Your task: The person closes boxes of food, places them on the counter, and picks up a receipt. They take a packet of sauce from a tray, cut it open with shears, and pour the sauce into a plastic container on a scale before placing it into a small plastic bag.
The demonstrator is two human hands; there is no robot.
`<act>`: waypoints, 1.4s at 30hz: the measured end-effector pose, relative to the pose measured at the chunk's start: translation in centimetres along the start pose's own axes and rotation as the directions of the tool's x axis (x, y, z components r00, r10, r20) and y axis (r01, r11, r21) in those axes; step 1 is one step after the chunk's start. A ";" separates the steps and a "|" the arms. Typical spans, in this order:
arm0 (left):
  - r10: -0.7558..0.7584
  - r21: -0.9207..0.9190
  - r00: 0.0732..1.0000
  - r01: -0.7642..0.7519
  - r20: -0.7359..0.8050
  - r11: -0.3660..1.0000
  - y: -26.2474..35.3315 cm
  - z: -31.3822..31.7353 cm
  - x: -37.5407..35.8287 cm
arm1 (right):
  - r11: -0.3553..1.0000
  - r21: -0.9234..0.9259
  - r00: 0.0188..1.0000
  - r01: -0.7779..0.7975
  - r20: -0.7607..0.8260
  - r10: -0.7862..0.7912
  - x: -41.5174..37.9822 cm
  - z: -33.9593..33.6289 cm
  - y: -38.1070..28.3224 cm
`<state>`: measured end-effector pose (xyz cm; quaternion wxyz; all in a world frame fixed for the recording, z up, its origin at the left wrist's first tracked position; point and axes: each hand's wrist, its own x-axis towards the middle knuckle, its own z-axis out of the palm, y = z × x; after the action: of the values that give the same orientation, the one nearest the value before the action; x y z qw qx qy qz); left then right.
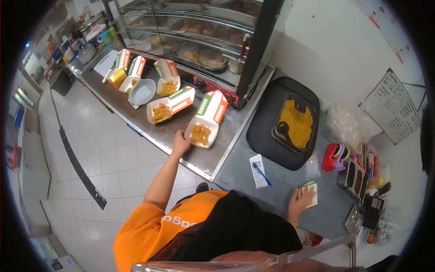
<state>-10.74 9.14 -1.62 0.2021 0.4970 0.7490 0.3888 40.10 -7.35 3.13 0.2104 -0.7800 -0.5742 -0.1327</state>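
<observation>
Through the head view, I see the left fingers (pixel 182 143) grasping the near edge of an open food box (pixel 212 109) just beyond them. The right fingers (pixel 304 197), blurred, lie over a small green-and-white carton (pixel 312 201); I can't tell whether they grip it. I judge the step in hand as handling filled boxes; the next move calls for keeping this one level. Beyond the left fingers on the metal bench (pixel 215 156), more boxes (pixel 181 100) surround a bowl (pixel 142 91), with a glass-fronted cabinet (pixel 267 41) behind. Between both hands, the grey bench (pixel 235 167) carries a slip (pixel 255 161) and blue pen (pixel 261 173).
</observation>
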 end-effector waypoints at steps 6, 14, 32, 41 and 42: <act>0.000 -0.049 0.971 0.012 0.239 0.999 7.2 1.2 -2.3 | 0.553 0.828 0.875 -0.093 0.333 -0.351 5.9 5.4 -18.6; 0.142 0.206 0.907 -0.239 0.396 0.949 15.0 1.3 2.4 | 0.653 0.757 0.867 0.001 0.325 -0.378 13.5 7.8 -30.6; 0.028 -0.462 0.502 0.771 0.864 0.440 5.8 -1.8 -12.2 | 0.409 0.812 0.666 0.415 0.035 -0.745 2.1 7.5 -22.9; -0.251 -0.494 0.951 0.308 0.179 0.813 5.7 -0.1 -12.0 | 0.357 0.757 0.523 0.547 0.024 -0.852 2.1 6.7 -24.2; -0.235 -0.522 0.935 0.343 0.264 0.781 6.3 -0.8 -11.9 | 0.396 0.774 0.553 0.494 0.071 -0.830 2.2 5.6 -24.7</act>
<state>-2.60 -0.60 2.81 0.4647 0.3283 0.6472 0.5074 17.09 3.47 3.55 0.2648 -0.3434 -0.8796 0.1956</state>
